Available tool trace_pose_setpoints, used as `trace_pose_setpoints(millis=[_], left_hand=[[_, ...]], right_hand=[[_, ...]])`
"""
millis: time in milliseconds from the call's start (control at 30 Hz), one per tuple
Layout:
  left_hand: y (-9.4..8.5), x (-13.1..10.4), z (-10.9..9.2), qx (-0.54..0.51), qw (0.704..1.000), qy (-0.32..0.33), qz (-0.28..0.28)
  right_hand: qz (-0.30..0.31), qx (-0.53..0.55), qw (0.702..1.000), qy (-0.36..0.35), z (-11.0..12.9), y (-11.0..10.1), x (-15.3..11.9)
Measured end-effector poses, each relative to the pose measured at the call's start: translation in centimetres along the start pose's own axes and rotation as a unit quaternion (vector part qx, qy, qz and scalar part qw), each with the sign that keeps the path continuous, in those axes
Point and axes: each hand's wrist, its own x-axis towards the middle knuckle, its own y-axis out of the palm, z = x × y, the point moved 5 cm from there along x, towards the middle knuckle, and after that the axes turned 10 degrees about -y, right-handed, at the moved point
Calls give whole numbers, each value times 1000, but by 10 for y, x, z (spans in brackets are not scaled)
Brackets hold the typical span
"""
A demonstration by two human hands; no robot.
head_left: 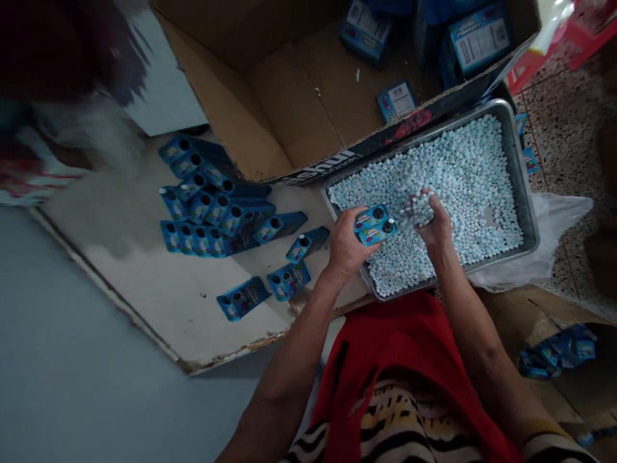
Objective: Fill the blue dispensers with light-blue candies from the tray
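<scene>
My left hand [346,247] is wrapped round two small blue printed boxes [375,225], held side by side at the left part of a metal tray [530,225]. Dark round holes show in the box ends that face up. In the tray lies a thick layer of small pale blue and white candy pellets [463,167]. Over it my right hand [436,222] cups a heap of the pellets, its fingers curled and partly hidden by them. Blur around the heap suggests motion.
Several blue boxes [216,212] stand grouped on the table [144,296] at left, a few apart nearer the tray. Behind is a large open cardboard box [289,96] holding more blue boxes. A clear plastic bag [544,238] and another carton [540,315] are at right.
</scene>
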Motion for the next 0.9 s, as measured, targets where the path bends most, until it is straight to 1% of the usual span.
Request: trace_pose_setpoints(millis=[33,67,100,167,233,333,400,467,500,533,567,633,667,700,733,800,833,900], left_hand=[[-1,1,-3,13,1000,2,5],[-1,2,-7,26,1000,6,14],[-1,3,-11,37,999,11,27],[-1,4,-18,52,997,14,51],[-2,5,-26,58,996,7,68],[-2,3,-37,60,994,8,92],[0,2,-42,57,991,20,117],[2,0,-41,38,989,27,139],[3,-1,-38,23,990,23,139],[3,-1,-34,7,992,15,124],[2,-1,-29,-9,996,0,91],[-1,-1,-20,-45,998,-31,-14],[-1,-1,-17,-65,996,-33,-58],[0,-1,-17,-85,993,-20,-80],[3,0,-18,-102,992,4,-78],[12,4,-23,-118,991,52,-33],[16,7,-24,-116,991,64,-10],[20,11,-24,-108,993,54,7]], right_hand=[[18,72,997,25,5,14,-12],[30,119,992,28,13,27,-24],[36,143,989,14,22,38,-35],[41,134,989,-41,40,58,-53],[47,75,990,-107,53,72,-64],[49,-14,982,-183,62,84,-66],[33,-28,976,-215,64,87,-63],[26,-20,974,-223,65,89,-60],[32,-17,976,-216,64,90,-59],[43,-15,978,-204,64,91,-59],[54,-15,980,-190,64,89,-59],[70,-25,981,-181,67,81,-60],[77,-45,979,-185,69,73,-60],[84,-80,974,-193,72,63,-59],[90,-131,967,-199,74,52,-58],[94,-256,942,-194,75,25,-56],[88,-315,927,-185,73,11,-55],[76,-406,893,-177,69,-13,-56]])
